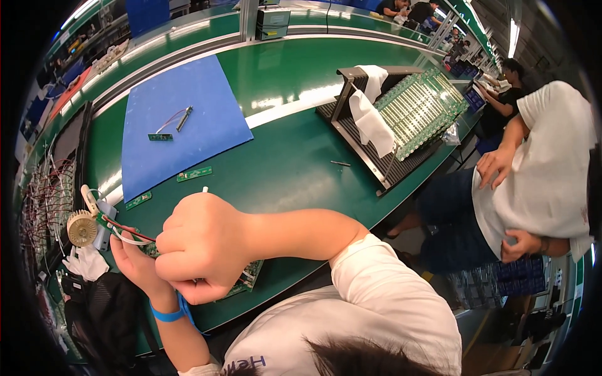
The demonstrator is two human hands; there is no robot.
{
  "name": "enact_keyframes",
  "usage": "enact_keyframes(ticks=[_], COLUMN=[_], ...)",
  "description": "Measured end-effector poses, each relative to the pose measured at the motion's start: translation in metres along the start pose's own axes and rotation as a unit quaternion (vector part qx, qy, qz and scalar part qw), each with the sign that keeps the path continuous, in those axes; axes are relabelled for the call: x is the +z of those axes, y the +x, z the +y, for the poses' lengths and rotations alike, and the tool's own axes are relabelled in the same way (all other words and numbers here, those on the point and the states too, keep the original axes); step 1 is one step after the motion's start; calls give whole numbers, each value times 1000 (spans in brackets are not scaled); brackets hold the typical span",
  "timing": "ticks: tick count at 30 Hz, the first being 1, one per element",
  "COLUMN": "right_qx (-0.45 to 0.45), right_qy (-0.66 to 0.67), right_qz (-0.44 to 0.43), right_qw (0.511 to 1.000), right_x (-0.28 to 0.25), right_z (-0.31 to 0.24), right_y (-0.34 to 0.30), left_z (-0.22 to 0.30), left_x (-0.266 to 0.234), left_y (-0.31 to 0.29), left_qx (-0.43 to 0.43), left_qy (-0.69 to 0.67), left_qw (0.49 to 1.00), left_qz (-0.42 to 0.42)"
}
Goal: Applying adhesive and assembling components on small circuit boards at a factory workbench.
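My left hand, with a blue band at the wrist, has its fingers closed at a small green circuit board with red, black and white wires. Across it lies my right hand, curled into a fist that hides most of the left palm. Above its knuckles a small white tip sticks up; what the fist grips is hidden. More green circuit boards show beneath the hands on the green table mat. Left of my fingers sits a cream ribbed round part.
A blue mat bears a small wired board. Two narrow boards lie nearby. A black rack holds several green boards. Wire bundles hang at left. Another person stands at right.
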State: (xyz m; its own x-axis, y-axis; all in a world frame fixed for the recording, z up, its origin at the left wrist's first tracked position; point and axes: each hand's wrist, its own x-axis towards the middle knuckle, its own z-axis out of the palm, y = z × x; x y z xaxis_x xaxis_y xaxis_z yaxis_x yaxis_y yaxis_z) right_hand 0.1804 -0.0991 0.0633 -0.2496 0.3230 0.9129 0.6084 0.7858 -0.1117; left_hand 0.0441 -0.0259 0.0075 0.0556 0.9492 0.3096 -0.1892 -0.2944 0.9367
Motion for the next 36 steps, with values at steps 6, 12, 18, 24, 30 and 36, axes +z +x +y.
enact_keyframes(ticks=[6, 12, 18, 24, 30, 36], right_qx=[-13, -17, -39, -55, 14, -66], right_qy=[-4, 15, 3, 31, 131, 102], right_qz=[-1, -1, -60, -48, -103, -122], right_qw=[1000, 1000, 997, 997, 986, 985], right_x=[2, 6, -8, -21, -50, -23], right_z=[-1, -2, 4, 3, -6, -52], right_y=[-1, -1, -3, 5, 4, 15], left_z=[2, 6, -3, -7, -11, -45], left_x=[1, 1, 13, -2, 13, 3], left_y=[-2, -5, 2, 10, 12, 10], left_qx=[-2, 23, 57, 61, 70, -15], left_qy=[-11, 18, 43, -16, 186, 371], left_qw=[1000, 999, 997, 998, 980, 923], left_qz=[-10, 30, -14, 3, 14, -102])
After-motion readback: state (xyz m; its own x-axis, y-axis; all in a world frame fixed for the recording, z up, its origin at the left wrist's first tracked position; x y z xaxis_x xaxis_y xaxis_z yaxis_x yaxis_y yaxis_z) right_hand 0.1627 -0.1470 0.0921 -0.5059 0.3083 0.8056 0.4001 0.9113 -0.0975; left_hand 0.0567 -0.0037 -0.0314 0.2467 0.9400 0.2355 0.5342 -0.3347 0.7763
